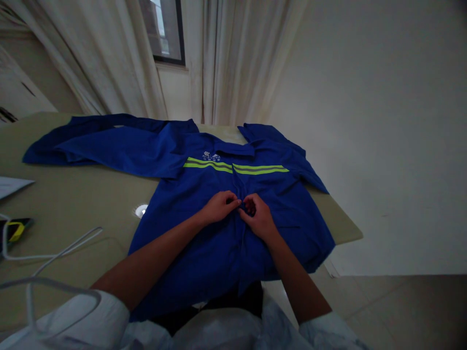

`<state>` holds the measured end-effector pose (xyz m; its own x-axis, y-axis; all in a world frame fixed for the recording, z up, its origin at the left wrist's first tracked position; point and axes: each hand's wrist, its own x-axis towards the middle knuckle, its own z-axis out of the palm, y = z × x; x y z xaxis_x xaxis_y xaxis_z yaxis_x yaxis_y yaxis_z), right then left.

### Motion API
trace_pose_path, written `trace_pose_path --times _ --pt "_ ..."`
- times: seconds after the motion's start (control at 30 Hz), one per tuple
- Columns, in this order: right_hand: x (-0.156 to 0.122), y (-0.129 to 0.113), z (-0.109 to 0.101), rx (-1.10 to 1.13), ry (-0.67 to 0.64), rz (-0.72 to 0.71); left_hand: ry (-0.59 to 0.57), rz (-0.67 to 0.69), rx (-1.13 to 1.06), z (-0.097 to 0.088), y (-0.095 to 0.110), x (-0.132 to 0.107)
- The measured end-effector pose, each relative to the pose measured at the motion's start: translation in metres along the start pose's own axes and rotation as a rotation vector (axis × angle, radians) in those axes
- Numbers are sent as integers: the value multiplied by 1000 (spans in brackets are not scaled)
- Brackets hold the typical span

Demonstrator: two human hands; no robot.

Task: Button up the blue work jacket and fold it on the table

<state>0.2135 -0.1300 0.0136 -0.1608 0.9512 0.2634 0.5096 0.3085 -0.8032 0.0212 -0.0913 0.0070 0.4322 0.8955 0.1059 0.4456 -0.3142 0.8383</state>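
Observation:
A blue work jacket with a yellow-green reflective stripe across the chest lies spread out, its collar pointing away from me. Both hands meet at its front opening, a little below the stripe. My left hand pinches the edge of the front placket between thumb and fingers. Just beside it, my right hand is closed on the same placket, fingers curled. Any button or fastener between the fingertips is too small to make out. Below the hands, the front edges run down toward me, and the hem hangs over the table's near edge.
The pale table ends at a corner on the right. At left lie a white cable, a black and yellow object and a white sheet. A small round white thing is beside the jacket. Curtains hang behind.

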Motion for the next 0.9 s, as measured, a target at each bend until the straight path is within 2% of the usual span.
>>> trace_pose_path --times 0.13,0.17,0.23,0.33,0.4,0.43,0.53,0.63,0.7,0.8,0.9 --pt "9 3 -6 15 184 54 206 37 370 2 7 -7" --pt "10 1 -7 16 220 64 222 51 458 3 9 -9" --pt "7 -5 -10 -4 211 68 161 96 587 3 12 -12" --pt "-18 -26 -12 -140 6 53 11 180 731 1 14 -18" --pt "-46 -39 -14 -265 -126 44 -40 218 781 -2 16 -30" --pt "-61 -44 -16 -304 -152 47 -53 232 788 -3 18 -39" --pt "-100 -47 -23 -269 -56 115 -21 251 784 -2 32 -80" --pt "-123 -43 -30 -168 137 223 -23 267 731 16 51 -130" --pt "-130 -43 -30 -178 189 232 -48 277 698 36 61 -157" --pt "-137 -51 -23 -261 124 160 17 259 733 63 65 -181" --pt "-141 -59 -15 -296 60 82 74 243 743 73 66 -183"
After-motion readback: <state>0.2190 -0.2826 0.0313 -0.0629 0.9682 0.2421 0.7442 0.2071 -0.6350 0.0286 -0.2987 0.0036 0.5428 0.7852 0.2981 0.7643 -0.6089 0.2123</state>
